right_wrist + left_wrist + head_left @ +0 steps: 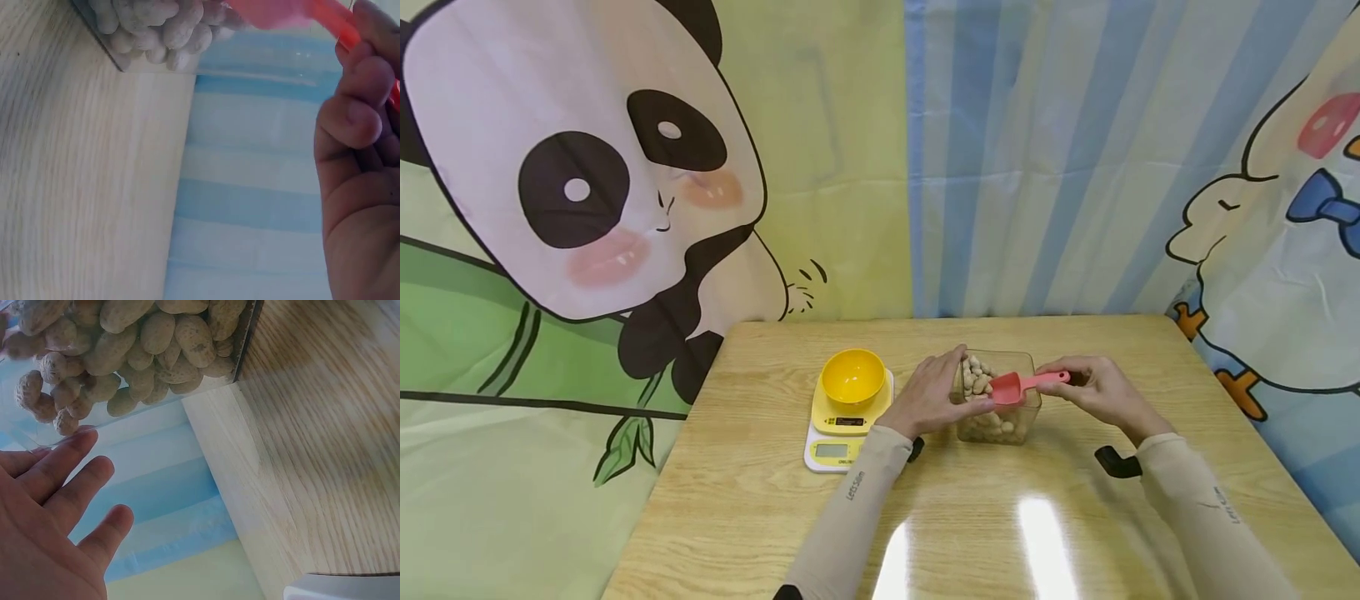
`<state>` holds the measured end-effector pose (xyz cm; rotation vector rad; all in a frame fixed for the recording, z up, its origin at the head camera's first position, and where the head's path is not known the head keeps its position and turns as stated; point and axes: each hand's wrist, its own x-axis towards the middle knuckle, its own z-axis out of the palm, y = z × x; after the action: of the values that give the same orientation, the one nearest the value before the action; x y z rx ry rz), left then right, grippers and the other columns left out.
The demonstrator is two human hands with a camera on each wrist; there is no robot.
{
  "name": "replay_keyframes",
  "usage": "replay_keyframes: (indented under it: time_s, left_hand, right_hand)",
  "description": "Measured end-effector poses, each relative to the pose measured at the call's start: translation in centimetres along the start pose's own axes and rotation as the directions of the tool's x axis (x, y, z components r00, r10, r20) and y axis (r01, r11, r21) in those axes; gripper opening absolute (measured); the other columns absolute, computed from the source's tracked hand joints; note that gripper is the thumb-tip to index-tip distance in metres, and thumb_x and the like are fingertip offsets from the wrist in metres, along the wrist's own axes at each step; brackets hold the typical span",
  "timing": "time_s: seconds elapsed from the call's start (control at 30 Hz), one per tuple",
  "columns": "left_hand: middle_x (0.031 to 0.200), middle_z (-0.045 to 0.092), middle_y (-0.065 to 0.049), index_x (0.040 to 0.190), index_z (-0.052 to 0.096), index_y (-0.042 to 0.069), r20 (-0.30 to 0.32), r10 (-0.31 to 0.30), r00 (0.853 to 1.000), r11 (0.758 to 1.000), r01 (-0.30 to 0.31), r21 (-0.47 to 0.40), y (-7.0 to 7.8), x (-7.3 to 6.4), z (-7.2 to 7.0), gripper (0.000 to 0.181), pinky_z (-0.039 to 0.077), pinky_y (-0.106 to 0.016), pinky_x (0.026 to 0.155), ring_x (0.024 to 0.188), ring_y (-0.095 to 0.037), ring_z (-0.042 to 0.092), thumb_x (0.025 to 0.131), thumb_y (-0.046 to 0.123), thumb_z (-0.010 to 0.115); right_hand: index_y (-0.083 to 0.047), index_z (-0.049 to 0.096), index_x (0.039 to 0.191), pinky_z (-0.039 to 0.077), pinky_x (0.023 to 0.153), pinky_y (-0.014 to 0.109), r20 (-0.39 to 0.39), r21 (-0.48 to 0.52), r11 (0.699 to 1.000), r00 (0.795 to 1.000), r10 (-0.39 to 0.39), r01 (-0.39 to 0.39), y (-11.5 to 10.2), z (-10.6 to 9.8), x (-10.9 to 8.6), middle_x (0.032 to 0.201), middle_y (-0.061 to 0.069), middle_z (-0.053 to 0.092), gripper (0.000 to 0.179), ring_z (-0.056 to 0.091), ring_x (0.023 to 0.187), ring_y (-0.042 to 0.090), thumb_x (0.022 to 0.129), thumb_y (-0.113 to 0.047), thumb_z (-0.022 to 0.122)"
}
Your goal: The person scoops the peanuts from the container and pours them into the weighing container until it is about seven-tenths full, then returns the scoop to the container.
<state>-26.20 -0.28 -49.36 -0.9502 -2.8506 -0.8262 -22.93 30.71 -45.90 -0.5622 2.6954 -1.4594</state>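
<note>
Scoop [1006,390], pink, crosses the right rim of the clear container [1032,415], long axis left-right, handle end toward the right hand [1101,392], whose fingers pinch it. Its head is at the opening by the peanuts [976,375]; can't tell if touching. Left hand [931,392] is on the container's left side, fingers roughly straight against the wall. Container stands toward the tabletop's [752,517] far edge; scale [838,432] with yellow bowl [853,379] sits left, nearer the left hand.
</note>
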Motion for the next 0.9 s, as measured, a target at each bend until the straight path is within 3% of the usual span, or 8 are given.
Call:
replay_keyframes:
  time_s: [0.2,0.43,0.7,0.9]
  left_hand:
    - [0.165,0.029,0.0,0.165,0.013,0.02,-0.005,0.007,1.0,1.0,-0.007,-0.005,0.01,0.0,-0.12,0.112,0.018,-0.041,0.124,0.147,-0.02,0.035,0.082,0.089,0.043]
    - [0.165,0.029,0.002,0.165,0.011,0.021,0.004,0.001,1.0,1.0,-0.001,-0.008,-0.05,-0.07,0.09,0.113,0.017,-0.04,0.124,0.147,-0.019,0.035,0.081,0.09,0.042]
    - [0.164,0.032,0.001,0.165,0.013,0.022,-0.006,0.008,1.0,1.0,-0.008,0.0,-0.09,0.01,0.43,0.113,0.018,-0.04,0.124,0.146,-0.02,0.037,0.08,0.092,0.04]
    - [0.163,0.032,0.0,0.164,0.014,0.021,-0.018,0.021,1.0,1.0,-0.021,-0.003,-0.35,0.04,0.31,0.111,0.019,-0.04,0.124,0.145,-0.021,0.038,0.082,0.09,0.041]
  right_hand:
    - [-0.014,0.077,0.113,0.051,0.054,0.032,0.036,0.017,0.997,0.996,-0.076,0.075,0.07,-0.13,0.34,0.091,0.007,0.072,0.02,0.059,0.066,0.021,0.094,-0.02,0.075]
    - [-0.01,0.075,0.118,0.052,0.056,0.032,-0.003,0.01,1.0,1.0,0.012,-0.012,0.01,0.17,0.03,0.094,0.007,0.073,0.031,0.06,0.068,0.022,0.093,-0.029,0.076]
    - [-0.011,0.075,0.118,0.05,0.055,0.032,0.03,0.056,0.998,0.999,0.019,-0.021,0.38,-0.01,0.07,0.088,0.012,0.071,0.027,0.056,0.066,0.026,0.094,-0.025,0.075]
    - [-0.008,0.075,0.118,0.046,0.052,0.033,-0.02,0.104,0.994,0.999,0.048,-0.046,0.59,0.61,0.05,0.081,0.01,0.067,0.032,0.051,0.063,0.021,0.093,-0.026,0.076]
